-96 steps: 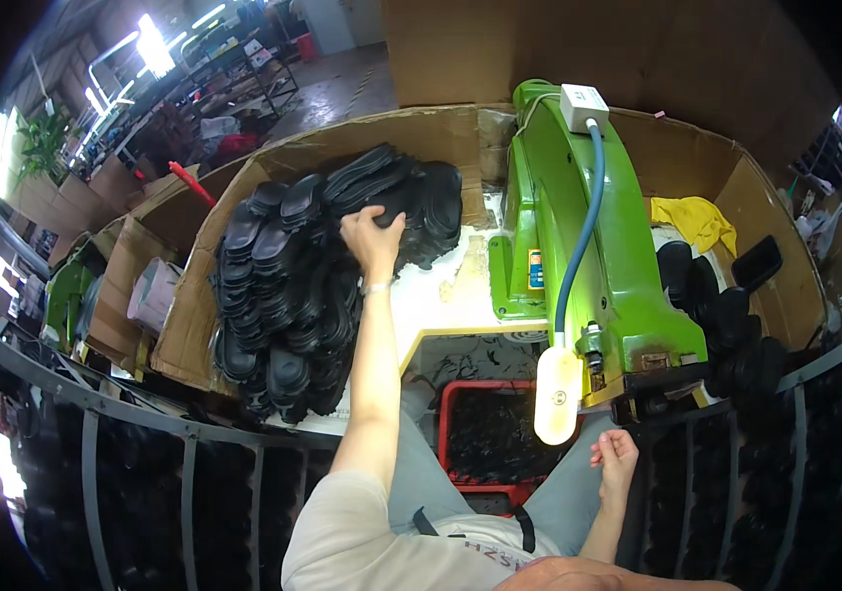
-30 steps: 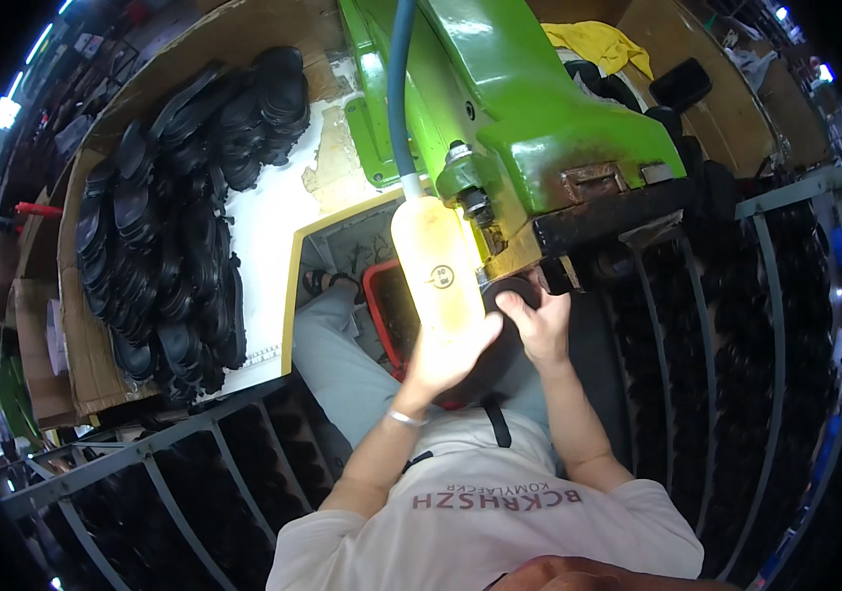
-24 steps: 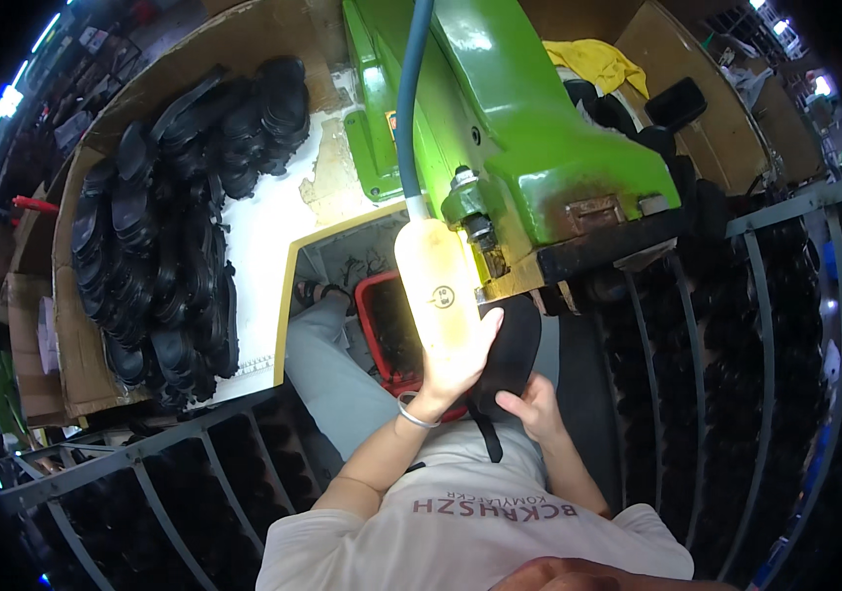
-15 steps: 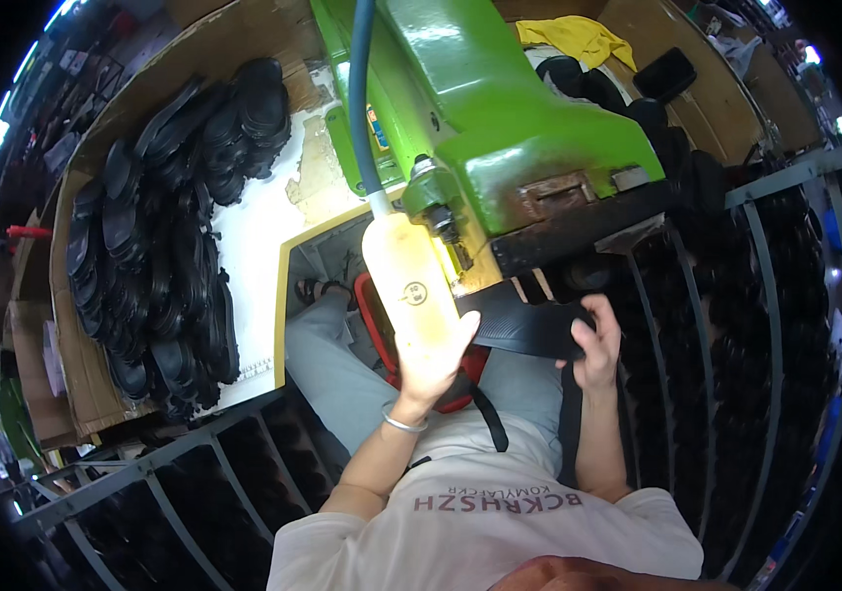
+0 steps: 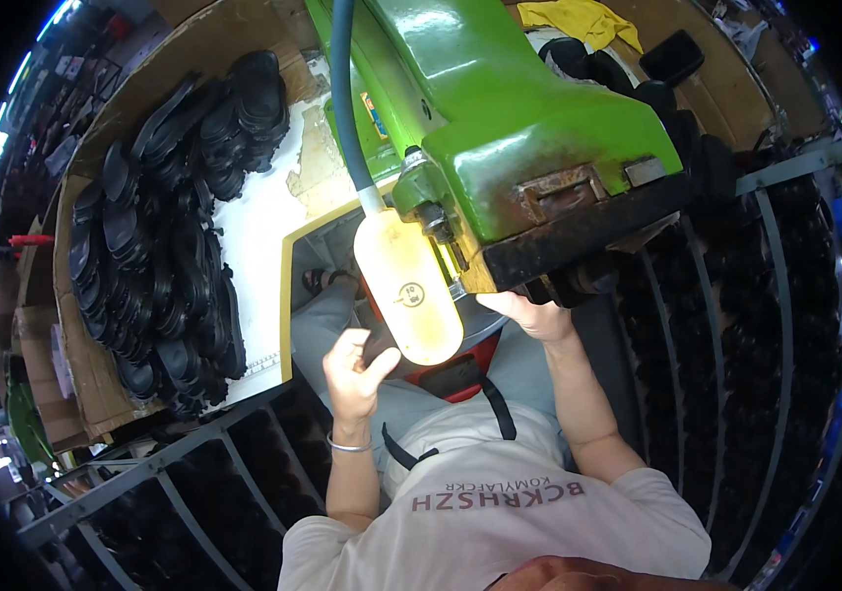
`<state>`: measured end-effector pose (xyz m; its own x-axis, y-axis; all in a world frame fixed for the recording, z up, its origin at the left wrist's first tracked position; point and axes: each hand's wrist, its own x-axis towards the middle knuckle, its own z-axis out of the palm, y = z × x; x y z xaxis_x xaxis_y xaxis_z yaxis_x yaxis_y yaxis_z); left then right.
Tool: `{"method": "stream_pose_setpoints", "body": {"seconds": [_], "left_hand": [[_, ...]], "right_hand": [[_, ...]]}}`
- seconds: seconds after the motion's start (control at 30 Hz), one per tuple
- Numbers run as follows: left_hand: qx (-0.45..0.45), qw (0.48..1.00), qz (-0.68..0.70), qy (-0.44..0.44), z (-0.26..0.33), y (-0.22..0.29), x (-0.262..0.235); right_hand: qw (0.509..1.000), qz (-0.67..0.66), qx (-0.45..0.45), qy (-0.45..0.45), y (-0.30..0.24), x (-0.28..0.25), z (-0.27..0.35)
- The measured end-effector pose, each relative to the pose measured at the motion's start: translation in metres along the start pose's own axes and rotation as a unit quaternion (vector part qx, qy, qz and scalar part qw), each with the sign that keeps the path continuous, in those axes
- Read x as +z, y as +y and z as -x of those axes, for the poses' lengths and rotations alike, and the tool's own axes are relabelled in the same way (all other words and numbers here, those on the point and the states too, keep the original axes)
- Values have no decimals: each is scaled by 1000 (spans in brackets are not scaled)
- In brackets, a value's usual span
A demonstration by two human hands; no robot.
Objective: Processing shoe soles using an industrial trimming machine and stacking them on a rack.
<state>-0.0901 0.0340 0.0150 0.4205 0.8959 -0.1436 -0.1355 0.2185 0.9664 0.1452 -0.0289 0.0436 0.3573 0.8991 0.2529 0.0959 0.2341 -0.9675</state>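
Note:
A black shoe sole (image 5: 481, 321) shows partly below the green machine's head, its rest hidden by the lamp and my fingers. My right hand (image 5: 537, 317) pinches the sole close under the machine's dark lower edge, and some of its fingers are out of sight. To the left of the glowing, oblong yellow-white lamp (image 5: 407, 291) is my left hand (image 5: 352, 379). Its thumb and bent fingers are apart, and I see nothing held between them. The green machine (image 5: 539, 128) stands over both hands, with a small metal fitting (image 5: 428, 202) beside the lamp.
Stacks of black soles (image 5: 160, 236) fill the white table's left side (image 5: 249, 231) inside a cardboard surround. A blue-grey hose (image 5: 344, 98) runs down to the lamp. Metal racks (image 5: 699, 345) with dark items flank me. A yellow cloth (image 5: 583, 22) lies at the back right.
My left hand has moved off the lamp, down and left. My right hand has shifted left and up with the sole, toward the machine's head. The lamp sits slightly further left in view.

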Motion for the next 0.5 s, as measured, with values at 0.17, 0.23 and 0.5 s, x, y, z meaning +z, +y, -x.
{"method": "stream_pose_setpoints", "body": {"seconds": [0.17,0.23,0.5], "left_hand": [[-72,997,-22,-32,28,-37,12],[-77,997,2,-28,35,-44,37],[-26,990,-47,-133,-2,-43,57]], "right_hand": [[984,46,-163,-59,26,5,-18],[997,-32,-61,19,11,16,-11],[980,63,83,167,-12,-60,10]]}}
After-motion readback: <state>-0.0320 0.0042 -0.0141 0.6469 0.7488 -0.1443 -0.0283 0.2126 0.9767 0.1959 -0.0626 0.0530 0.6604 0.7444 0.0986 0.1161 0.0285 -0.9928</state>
